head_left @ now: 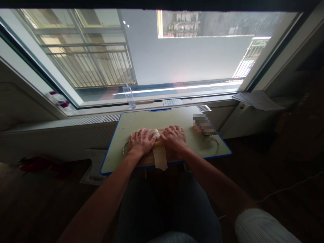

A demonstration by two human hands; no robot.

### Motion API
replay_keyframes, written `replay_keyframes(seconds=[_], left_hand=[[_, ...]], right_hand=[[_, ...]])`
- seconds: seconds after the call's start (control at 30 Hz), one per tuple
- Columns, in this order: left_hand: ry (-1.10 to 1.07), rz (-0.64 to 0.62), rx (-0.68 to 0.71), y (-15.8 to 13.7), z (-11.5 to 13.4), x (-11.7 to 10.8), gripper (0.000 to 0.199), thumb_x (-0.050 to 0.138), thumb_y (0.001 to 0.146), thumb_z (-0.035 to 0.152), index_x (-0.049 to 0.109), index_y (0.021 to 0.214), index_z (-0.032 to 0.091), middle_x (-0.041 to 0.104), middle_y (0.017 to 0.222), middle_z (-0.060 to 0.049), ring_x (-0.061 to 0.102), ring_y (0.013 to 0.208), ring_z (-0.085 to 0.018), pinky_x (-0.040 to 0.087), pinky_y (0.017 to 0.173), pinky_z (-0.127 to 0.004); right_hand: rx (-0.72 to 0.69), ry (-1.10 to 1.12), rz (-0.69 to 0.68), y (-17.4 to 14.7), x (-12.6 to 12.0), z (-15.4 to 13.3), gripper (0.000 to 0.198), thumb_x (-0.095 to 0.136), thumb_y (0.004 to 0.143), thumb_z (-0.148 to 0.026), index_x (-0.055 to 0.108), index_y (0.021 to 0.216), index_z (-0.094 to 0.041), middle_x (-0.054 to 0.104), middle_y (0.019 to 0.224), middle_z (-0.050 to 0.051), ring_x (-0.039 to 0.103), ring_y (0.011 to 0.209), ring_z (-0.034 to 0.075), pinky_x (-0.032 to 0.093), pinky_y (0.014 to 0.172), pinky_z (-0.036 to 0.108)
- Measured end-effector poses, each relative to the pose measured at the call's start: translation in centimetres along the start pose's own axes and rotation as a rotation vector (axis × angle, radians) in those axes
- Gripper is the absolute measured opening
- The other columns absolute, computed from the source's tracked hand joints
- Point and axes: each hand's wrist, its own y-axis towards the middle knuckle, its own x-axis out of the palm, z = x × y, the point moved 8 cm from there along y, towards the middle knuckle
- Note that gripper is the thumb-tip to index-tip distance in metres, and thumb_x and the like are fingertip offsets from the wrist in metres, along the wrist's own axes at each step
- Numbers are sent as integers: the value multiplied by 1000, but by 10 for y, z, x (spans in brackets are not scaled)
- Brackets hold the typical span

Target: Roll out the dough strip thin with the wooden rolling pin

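Observation:
My left hand (141,141) and my right hand (174,137) lie palm down with fingers stretched out, side by side on a wooden board (146,160). Between them shows a short stretch of a pale wooden rolling pin (159,144). Its ends are hidden beneath my palms. A flat strip of dough (160,159) comes out on my side of the pin and hangs over the board's front edge. Just beyond the pin, near my thumbs, sits a pale lump of dough (156,133). A metal handle sticks out at the board's left side.
The board rests on a small green table (177,116) with a blue rim. Pale crumbs lie at its far left; a blurred-out item (204,125) is at the right. On the windowsill stand a clear plastic bottle (129,97) and papers (258,99). A radiator runs underneath.

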Motion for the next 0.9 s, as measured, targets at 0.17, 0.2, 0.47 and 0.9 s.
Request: replay_keyframes(seconds=[0.17, 0.2, 0.47, 0.9], left_hand=[[-30, -98, -8, 9, -3, 7, 72, 28, 104, 74, 56, 159, 34, 44, 175, -10, 35, 162, -35, 21, 132, -65], [-35, -99, -7, 11, -4, 7, 73, 28, 104, 74, 56, 158, 34, 44, 175, -10, 35, 161, -35, 21, 131, -65], [-57, -120, 5, 28, -6, 8, 75, 24, 104, 76, 59, 155, 34, 47, 172, -11, 39, 159, -36, 23, 130, -68], [-64, -82, 50, 42, -6, 8, 70, 25, 105, 73, 65, 146, 32, 58, 162, -12, 49, 149, -37, 29, 126, -69]], right_hand=[[6, 6, -42, 8, 3, 0, 48, 48, 105, -54, 74, 133, -25, 68, 146, 13, 51, 137, 35, 33, 118, 53], [10, 9, -43, 10, 3, 0, 48, 49, 105, -55, 74, 134, -26, 68, 146, 12, 51, 137, 35, 33, 118, 53], [37, 31, -79, 30, 8, 5, 56, 52, 102, -60, 69, 143, -26, 65, 151, 13, 50, 140, 34, 35, 118, 53], [76, 45, -151, 41, 13, 8, 63, 48, 102, -62, 67, 146, -22, 62, 155, 16, 49, 142, 37, 35, 118, 55]])
